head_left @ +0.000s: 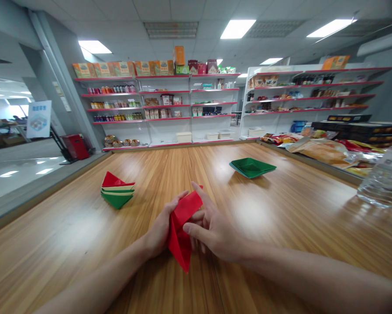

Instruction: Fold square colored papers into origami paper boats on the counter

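Note:
A folded piece of red paper (182,213) is held over the near middle of the table, its pointed end hanging down toward me. My left hand (161,226) grips its left edge, the fingers closed behind it. On the other side, my right hand (212,226) holds it with the thumb on the front fold and the index finger stretched along its upper right corner. Some fingers are hidden by the paper. A nested stack of folded paper boats (117,192) in red, cream and green sits to the left. Farther off at the right lies a shallow green folded paper tray (252,168).
The wooden table (196,161) has a raised rim. A clear plastic bottle (384,179) stands at its right edge. Snack packets (323,150) and black boxes (366,131) are heaped beyond that side. Stocked shelves (163,104) line the back.

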`<control>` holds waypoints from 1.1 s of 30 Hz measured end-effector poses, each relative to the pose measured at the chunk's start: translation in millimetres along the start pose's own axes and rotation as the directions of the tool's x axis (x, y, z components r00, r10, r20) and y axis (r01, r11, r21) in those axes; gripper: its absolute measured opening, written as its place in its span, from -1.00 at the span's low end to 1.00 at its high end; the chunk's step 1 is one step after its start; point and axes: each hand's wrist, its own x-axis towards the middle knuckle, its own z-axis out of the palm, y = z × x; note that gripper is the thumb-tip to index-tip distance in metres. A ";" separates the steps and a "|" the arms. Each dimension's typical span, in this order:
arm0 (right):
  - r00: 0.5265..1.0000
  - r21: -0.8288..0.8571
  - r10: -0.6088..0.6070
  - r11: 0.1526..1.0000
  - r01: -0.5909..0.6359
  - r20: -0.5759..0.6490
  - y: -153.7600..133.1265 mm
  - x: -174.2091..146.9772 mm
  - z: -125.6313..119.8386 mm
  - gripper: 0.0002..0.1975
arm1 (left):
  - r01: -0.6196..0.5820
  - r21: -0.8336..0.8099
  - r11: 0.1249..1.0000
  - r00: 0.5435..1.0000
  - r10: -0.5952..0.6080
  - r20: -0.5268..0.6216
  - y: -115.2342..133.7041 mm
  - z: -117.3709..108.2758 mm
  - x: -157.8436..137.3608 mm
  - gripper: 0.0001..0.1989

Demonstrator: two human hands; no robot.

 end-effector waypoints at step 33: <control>0.938 -0.025 -0.180 0.983 0.181 -0.295 6.9 10.2 -20.5 -0.68 | -0.159 0.307 0.938 0.944 0.236 -0.230 2.8 -18.5 10.2 -0.14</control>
